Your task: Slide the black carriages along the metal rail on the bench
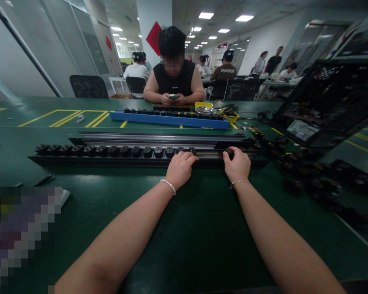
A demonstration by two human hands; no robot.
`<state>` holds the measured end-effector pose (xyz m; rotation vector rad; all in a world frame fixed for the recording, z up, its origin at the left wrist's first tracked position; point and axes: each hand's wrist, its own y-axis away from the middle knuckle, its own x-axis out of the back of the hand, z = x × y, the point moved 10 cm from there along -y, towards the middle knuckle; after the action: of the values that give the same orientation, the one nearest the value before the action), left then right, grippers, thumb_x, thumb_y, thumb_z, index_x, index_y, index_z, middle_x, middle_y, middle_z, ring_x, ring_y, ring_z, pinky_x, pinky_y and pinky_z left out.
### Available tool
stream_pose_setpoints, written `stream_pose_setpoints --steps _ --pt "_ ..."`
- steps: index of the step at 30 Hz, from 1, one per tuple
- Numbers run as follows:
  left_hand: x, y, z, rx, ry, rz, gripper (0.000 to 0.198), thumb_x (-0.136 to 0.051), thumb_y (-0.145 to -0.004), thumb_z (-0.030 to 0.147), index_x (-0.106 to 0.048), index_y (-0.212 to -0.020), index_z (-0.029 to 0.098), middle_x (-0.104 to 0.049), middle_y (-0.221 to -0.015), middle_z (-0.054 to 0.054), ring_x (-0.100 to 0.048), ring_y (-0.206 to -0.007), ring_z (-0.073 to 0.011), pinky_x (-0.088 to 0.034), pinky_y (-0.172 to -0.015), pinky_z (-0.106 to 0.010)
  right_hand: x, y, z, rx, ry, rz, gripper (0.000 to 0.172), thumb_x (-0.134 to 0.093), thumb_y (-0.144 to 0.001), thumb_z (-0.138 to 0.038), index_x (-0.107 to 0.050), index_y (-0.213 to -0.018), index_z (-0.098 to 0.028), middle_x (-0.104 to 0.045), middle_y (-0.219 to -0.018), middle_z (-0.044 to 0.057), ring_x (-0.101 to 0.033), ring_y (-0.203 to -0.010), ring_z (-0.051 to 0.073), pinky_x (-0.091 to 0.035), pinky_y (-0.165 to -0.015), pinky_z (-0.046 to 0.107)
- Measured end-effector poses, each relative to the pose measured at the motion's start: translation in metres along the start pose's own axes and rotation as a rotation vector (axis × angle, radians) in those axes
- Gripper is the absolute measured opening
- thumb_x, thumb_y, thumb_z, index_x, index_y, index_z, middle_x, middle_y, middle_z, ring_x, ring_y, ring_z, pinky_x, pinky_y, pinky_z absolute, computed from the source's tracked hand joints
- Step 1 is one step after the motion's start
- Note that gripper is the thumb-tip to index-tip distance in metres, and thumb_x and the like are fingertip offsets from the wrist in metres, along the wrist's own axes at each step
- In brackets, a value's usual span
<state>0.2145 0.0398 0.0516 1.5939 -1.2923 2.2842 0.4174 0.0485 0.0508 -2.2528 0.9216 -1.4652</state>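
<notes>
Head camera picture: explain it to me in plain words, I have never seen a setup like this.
There is no machine here, only a person's two bare hands. The single picture comes from a camera worn on that person's head, looking forward and down, so the forearms reach in from the bottom edge.

On the green table lies a long black rail with a row of small black parts along it. The left hand is at the right end of that row; whether it grips anything is hidden. The right hand pinches one dark part over the rail.

Farther back is a long blue tray, and across the table another person holds a phone.
</notes>
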Motion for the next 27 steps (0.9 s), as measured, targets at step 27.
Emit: stream_pose_setpoints --steps 27 --pt "0.000 0.000 -0.001 -0.001 0.009 0.000 0.033 -0.042 -0.084 0.009 -0.062 -0.106 0.021 -0.063 -0.104 -0.004 -0.050 -0.090 -0.0200 -0.042 -0.080 -0.034 0.009 -0.006 0.021 -0.065 0.032 0.026 0.038 -0.044 -0.081 -0.038 -0.060 -0.107 -0.015 -0.064 -0.097 0.012 -0.052 -0.093 0.025 -0.036 -0.085 0.039"
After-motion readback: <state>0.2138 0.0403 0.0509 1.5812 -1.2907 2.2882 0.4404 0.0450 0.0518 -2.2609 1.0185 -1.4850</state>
